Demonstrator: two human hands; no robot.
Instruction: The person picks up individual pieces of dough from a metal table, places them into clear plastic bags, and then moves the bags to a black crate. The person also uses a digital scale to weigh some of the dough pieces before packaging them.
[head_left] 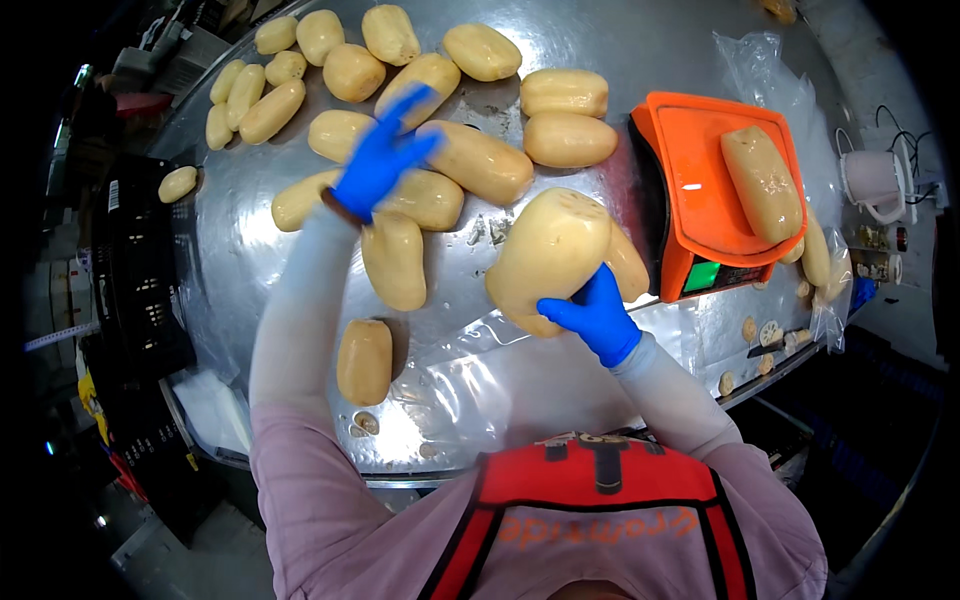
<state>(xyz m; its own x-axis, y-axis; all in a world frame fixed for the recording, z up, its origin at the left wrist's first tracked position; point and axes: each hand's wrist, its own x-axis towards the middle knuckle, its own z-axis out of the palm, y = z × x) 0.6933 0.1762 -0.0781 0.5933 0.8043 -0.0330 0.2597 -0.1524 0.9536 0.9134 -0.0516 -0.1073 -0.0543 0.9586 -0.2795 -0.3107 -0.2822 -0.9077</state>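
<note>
Pale yellow peeled lotus root pieces lie across a steel table (560, 40). My right hand (592, 314), in a blue glove, grips a large lotus root piece (548, 255) and holds it up above the table. My left hand (382, 156), also blue-gloved and blurred, reaches over the pile with its fingers spread, just above a root piece (482, 163). An orange scale (700, 190) stands to the right with one lotus root piece (762, 183) lying on its tray.
Clear plastic bags (470, 390) lie on the table's near edge, another bag (752, 62) sits behind the scale. A black crate (135, 280) stands at the left. Small root slices (768, 333) lie near the right edge. A single root piece (365, 361) rests close to me.
</note>
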